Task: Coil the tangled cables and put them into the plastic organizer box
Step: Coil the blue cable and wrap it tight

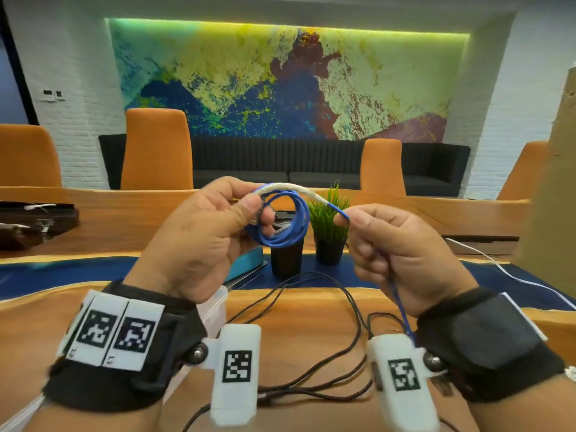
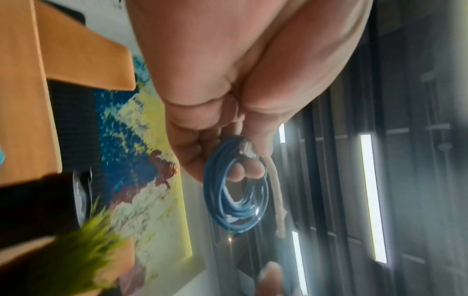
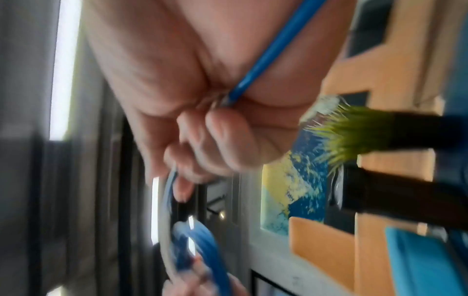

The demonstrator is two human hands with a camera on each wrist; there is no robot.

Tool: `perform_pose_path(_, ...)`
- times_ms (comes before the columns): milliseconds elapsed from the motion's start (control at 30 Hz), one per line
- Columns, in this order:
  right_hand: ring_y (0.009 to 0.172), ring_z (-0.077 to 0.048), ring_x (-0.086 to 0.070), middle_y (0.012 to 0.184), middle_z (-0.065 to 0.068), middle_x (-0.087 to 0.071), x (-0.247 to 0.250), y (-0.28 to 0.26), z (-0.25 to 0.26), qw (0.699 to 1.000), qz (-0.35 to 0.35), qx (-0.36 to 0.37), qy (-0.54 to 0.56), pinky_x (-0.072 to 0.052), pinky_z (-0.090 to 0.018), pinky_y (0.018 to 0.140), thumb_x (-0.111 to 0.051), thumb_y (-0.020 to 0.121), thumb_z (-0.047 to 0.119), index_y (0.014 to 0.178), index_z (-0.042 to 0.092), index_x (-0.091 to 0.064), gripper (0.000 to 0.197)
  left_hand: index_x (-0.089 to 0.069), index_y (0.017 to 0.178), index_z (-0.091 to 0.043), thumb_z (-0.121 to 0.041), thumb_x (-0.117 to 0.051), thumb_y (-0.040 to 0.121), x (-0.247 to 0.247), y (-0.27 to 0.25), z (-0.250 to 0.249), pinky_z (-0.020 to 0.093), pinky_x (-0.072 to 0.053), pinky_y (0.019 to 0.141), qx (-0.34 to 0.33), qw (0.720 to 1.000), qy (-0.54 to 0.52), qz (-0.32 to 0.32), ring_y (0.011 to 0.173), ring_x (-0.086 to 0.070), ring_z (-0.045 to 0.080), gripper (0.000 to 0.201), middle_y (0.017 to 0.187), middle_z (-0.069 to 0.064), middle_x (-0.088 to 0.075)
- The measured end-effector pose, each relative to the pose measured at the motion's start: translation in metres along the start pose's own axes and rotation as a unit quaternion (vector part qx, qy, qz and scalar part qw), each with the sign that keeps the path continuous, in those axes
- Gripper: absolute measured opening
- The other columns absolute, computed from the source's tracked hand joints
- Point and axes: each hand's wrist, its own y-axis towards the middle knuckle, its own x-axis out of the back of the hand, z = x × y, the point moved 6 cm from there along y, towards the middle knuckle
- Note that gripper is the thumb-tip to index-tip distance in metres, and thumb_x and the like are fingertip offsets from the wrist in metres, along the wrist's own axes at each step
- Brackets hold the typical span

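A blue cable (image 1: 282, 226) is wound into a small coil of several loops, held up in the air above the table. My left hand (image 1: 218, 226) pinches the coil at its top left, thumb over the loops. A white-wrapped stretch of the cable (image 1: 299, 189) arches from that hand to my right hand (image 1: 383, 244), which pinches the blue strand; the loose end runs down through the right palm (image 3: 266, 60). The coil (image 2: 235, 192) hangs off the left fingers in the left wrist view. The clear plastic organizer box (image 1: 215, 307) shows partly below my left wrist.
Thin black cables (image 1: 311, 363) lie tangled on the wooden table (image 1: 311, 307) beneath my hands. Two black pots with green grass plants (image 1: 328, 222) stand behind the coil, beside a teal object (image 1: 246, 260). A white cable (image 1: 505, 269) trails at the right. Orange chairs (image 1: 156, 148) line the far side.
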Motion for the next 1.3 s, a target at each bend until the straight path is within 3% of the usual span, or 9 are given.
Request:
perform_pose_path(133, 0.047, -0.013, -0.044, 0.068, -0.009, -0.056, -0.002, -0.010, -0.005, 0.992, 0.097, -0.075, 0.026, -0.036, -0.022, 0.042, -0.064, 0.084, 0.011, 0.105, 0.004, -0.072, 0.023, -0.061, 0.098, -0.010, -0.008, -0.049, 0.096, 0.012, 0.003, -0.007, 0.025, -0.058, 0.067, -0.038, 0.998, 0.016, -0.049, 0.067, -0.061, 0.013, 0.012, 0.069, 0.003, -0.065)
perform_pose_path(200, 0.053, -0.017, -0.052, 0.070, -0.012, -0.062, 0.000, -0.008, -0.006, 0.990, 0.063, -0.071, -0.100, -0.044, -0.024, 0.046, -0.063, 0.089, 0.008, 0.096, 0.006, -0.074, 0.013, -0.061, 0.097, -0.010, -0.005, -0.047, 0.099, 0.010, 0.003, -0.007, 0.025, -0.059, 0.068, -0.047, 0.997, 0.027, -0.054, 0.068, -0.063, 0.011, 0.015, 0.069, 0.003, -0.066)
perform_pose_path(333, 0.058, -0.014, -0.054, 0.071, -0.003, -0.065, -0.005, 0.001, 0.004, 0.936, 0.007, 0.044, -0.350, -0.046, -0.029, 0.054, -0.059, 0.095, 0.013, 0.090, 0.019, -0.072, 0.015, -0.061, 0.099, -0.011, -0.007, -0.047, 0.099, -0.001, 0.000, -0.002, 0.026, -0.058, 0.069, -0.031, 0.996, 0.082, -0.021, 0.071, -0.062, 0.017, 0.014, 0.072, 0.004, -0.066)
perform_pose_path(400, 0.055, -0.001, -0.053, 0.065, 0.013, -0.063, -0.002, 0.004, 0.009, 0.939, -0.048, 0.094, -0.328, -0.039, -0.014, 0.053, -0.059, 0.094, 0.010, 0.089, 0.019, -0.071, 0.016, -0.061, 0.100, -0.011, -0.008, -0.048, 0.098, -0.003, 0.000, 0.000, 0.026, -0.058, 0.070, -0.024, 0.994, 0.108, -0.016, 0.072, -0.063, 0.017, 0.013, 0.073, 0.004, -0.067)
perform_pose_path(467, 0.055, 0.001, -0.053, 0.066, 0.012, -0.063, 0.004, 0.006, 0.012, 0.946, -0.112, 0.129, -0.276, -0.038, -0.010, 0.053, -0.057, 0.096, 0.009, 0.089, 0.018, -0.069, 0.017, -0.060, 0.099, -0.010, -0.007, -0.050, 0.098, -0.007, -0.001, 0.003, 0.026, -0.059, 0.071, -0.023, 0.991, 0.132, -0.010, 0.072, -0.065, 0.015, 0.011, 0.073, 0.004, -0.068)
perform_pose_path(633, 0.042, -0.010, -0.041, 0.070, -0.007, -0.059, 0.002, 0.006, 0.006, 0.974, -0.106, 0.070, -0.187, -0.035, -0.024, 0.038, -0.050, 0.099, 0.005, 0.091, 0.012, -0.066, 0.019, -0.061, 0.100, -0.012, -0.007, -0.050, 0.101, -0.015, -0.004, 0.013, 0.037, -0.059, 0.081, -0.012, 0.979, 0.201, 0.004, 0.076, -0.068, 0.015, 0.013, 0.077, 0.002, -0.071)
perform_pose_path(833, 0.047, -0.006, -0.048, 0.070, 0.001, -0.062, 0.009, 0.003, 0.022, 0.951, -0.178, 0.147, -0.207, -0.042, -0.025, 0.044, -0.051, 0.099, 0.008, 0.089, 0.020, -0.065, 0.021, -0.063, 0.100, -0.013, -0.006, -0.051, 0.101, -0.013, -0.005, 0.010, 0.040, -0.058, 0.084, -0.021, 0.973, 0.229, -0.005, 0.078, -0.068, 0.016, 0.014, 0.077, 0.002, -0.072)
perform_pose_path(1033, 0.044, -0.009, -0.041, 0.068, -0.001, -0.064, 0.007, 0.002, 0.016, 0.975, -0.142, 0.079, -0.149, -0.036, -0.021, 0.037, -0.055, 0.096, 0.006, 0.094, 0.012, -0.071, 0.017, -0.060, 0.100, -0.010, -0.009, -0.049, 0.100, -0.014, -0.004, 0.021, 0.042, -0.055, 0.086, 0.036, 0.989, 0.145, 0.002, 0.077, -0.066, 0.018, 0.011, 0.077, 0.004, -0.070)
perform_pose_path(1300, 0.049, -0.011, -0.049, 0.067, -0.008, -0.065, 0.001, 0.005, -0.003, 0.980, -0.048, -0.033, -0.193, -0.040, -0.020, 0.041, -0.068, 0.085, 0.001, 0.095, 0.005, -0.071, 0.011, -0.058, 0.095, -0.014, -0.010, -0.042, 0.103, -0.007, 0.001, 0.016, 0.026, -0.057, 0.067, 0.017, 0.997, -0.026, -0.071, 0.065, -0.061, 0.012, 0.017, 0.072, 0.001, -0.065)
